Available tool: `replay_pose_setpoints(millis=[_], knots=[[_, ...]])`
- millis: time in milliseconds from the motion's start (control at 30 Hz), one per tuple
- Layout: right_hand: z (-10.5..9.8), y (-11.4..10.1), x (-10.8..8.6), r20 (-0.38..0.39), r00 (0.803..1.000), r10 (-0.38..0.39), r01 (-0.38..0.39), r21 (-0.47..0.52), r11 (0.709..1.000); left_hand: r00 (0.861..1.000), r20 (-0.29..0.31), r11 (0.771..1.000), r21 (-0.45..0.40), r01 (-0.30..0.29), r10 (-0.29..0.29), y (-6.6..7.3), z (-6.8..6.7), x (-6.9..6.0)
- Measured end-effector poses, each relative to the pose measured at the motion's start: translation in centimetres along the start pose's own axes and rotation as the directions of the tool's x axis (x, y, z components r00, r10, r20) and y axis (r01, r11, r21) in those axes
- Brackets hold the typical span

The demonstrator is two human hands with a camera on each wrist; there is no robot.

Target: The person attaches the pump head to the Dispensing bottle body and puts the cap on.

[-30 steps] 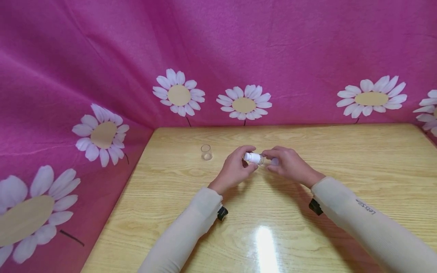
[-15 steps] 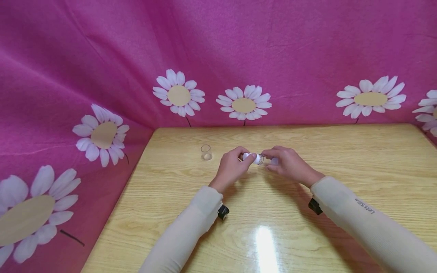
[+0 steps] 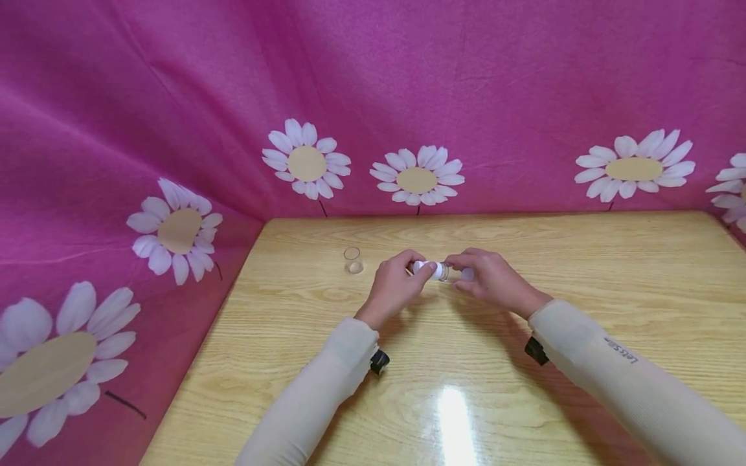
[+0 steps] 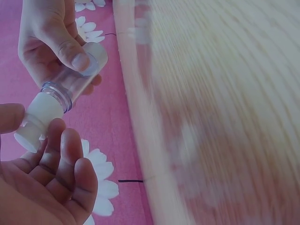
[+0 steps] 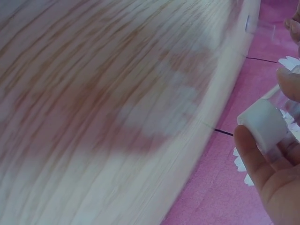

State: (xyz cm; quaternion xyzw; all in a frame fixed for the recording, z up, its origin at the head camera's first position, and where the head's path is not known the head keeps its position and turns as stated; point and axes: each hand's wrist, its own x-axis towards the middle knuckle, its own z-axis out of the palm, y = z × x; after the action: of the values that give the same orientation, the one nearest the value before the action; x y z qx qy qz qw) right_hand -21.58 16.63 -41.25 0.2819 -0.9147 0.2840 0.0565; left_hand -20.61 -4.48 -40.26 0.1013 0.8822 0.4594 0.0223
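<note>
A small clear bottle (image 4: 75, 80) with a white cap (image 4: 43, 111) is held tilted above the table, its threaded neck at the cap's edge. My left hand (image 3: 392, 285) pinches the white cap between thumb and forefinger; its other fingers curl loosely beneath in the left wrist view. On the other side, my right hand (image 3: 492, 279) grips the clear body with its thumb across it. The bottle's white base (image 5: 265, 123) shows beside the right hand's fingers in the right wrist view. Whether the cap's thread is fully engaged cannot be seen.
A small clear cup-like cylinder (image 3: 353, 265) stands on the wooden table (image 3: 280, 336), left of my hands. Pink cloth (image 3: 495, 84) with printed daisies hangs behind the table and along its left side.
My left thumb has moved up from below the cap onto its front, and the left hand has turned slightly. The right hand and bottle stay nearly in place.
</note>
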Motion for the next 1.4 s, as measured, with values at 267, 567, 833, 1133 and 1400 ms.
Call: replay_pose_setpoints(millis=[267, 567, 833, 1133, 1400], knots=[[0.05, -0.30, 0.20, 0.001, 1.000, -0.005, 0.005, 0.001, 1.000, 1.000, -0.009, 1.000, 0.005, -0.009, 0.009, -0.04, -0.19, -0.08], [-0.05, -0.36, 0.32, 0.013, 1.000, 0.004, -0.004, 0.008, 1.000, 0.995, 0.037, 0.995, -0.023, -0.096, 0.096, -0.33, -0.57, -0.35], [0.04, -0.42, 0.47, 0.011, 1.000, 0.003, -0.003, 0.006, 1.000, 0.989, 0.021, 0.989, 0.004, -0.148, 0.148, -0.50, -0.53, -0.48], [0.01, -0.58, 0.57, 0.001, 1.000, -0.030, 0.030, 0.008, 1.000, 0.999, -0.037, 0.998, -0.046, -0.037, 0.035, -0.37, -0.47, -0.47], [0.18, -0.73, 0.68, 0.010, 1.000, -0.015, 0.015, -0.004, 1.000, 0.999, -0.054, 1.000, -0.006, 0.008, -0.008, -0.48, -0.50, -0.22]])
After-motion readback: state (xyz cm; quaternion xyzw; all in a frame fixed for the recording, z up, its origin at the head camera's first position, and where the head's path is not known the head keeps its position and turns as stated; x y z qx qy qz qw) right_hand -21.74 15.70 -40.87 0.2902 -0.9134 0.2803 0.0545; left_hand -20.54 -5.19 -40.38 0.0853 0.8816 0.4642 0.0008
